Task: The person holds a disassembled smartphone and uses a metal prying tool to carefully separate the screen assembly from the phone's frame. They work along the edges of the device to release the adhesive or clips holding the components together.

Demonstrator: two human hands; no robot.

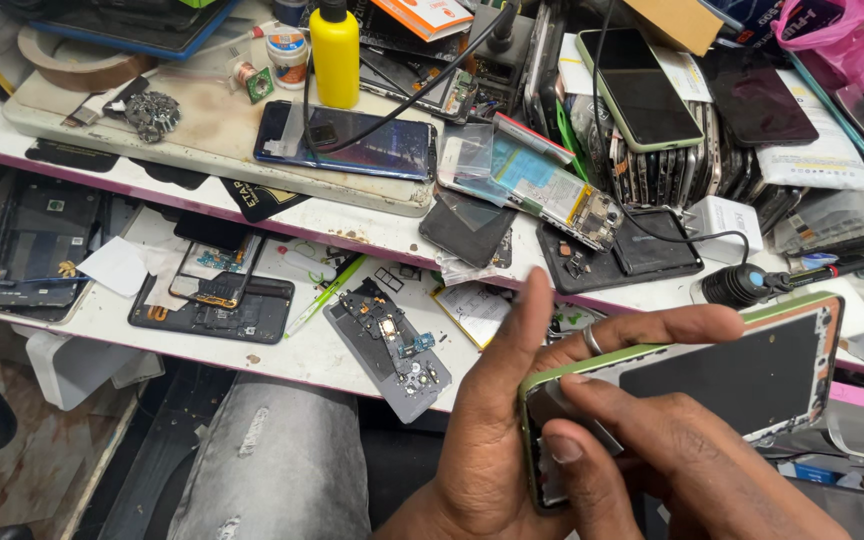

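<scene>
Lying at the far left of the white desk [282,352] is a stripped black phone frame [214,300], then a grey back cover [392,352] dotted with small parts, while a yellow bottle [336,52] stands further back beside a dark blue phone [350,140]. Low in the middle, the left hand [512,440] has its grip closed round the near end of a green-edged phone [712,375], its ringed finger stretched along the top edge. Right of it, the right hand [682,470] pinches that same end, thumb and forefinger pressed on the open back, the phone held above the lap just in front of the desk
</scene>
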